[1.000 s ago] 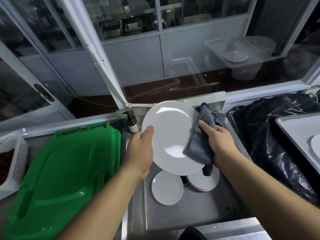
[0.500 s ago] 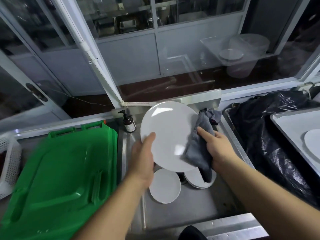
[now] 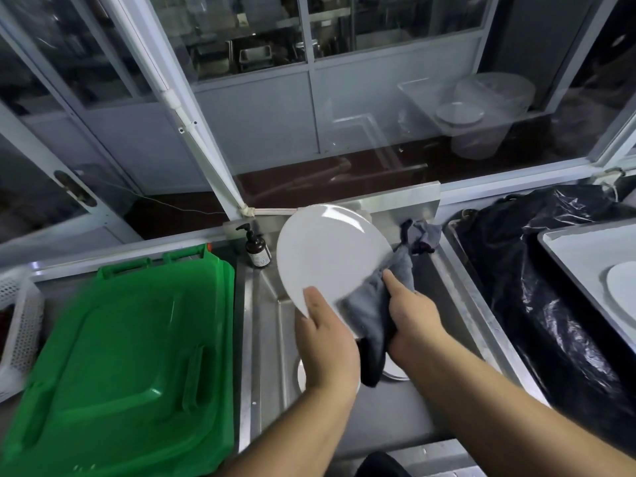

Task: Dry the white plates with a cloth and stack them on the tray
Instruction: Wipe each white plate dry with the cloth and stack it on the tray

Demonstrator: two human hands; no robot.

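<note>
The left hand [image 3: 327, 342] grips the lower rim of a white plate [image 3: 330, 256], thumb on its face, holding it tilted above the steel sink [image 3: 457, 304]. The right hand [image 3: 411, 318] clutches a grey cloth [image 3: 371, 311] pressed against the plate's lower right edge (more plates below are mostly hidden). A tray [image 3: 581, 256] holding one plate [image 3: 624, 290] sits at far right, a green lid [image 3: 130, 346] at left.

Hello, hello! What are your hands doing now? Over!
Left hand grips plate. Right hand holds cloth on its edge. Tray at right, nothing blocking.
</note>
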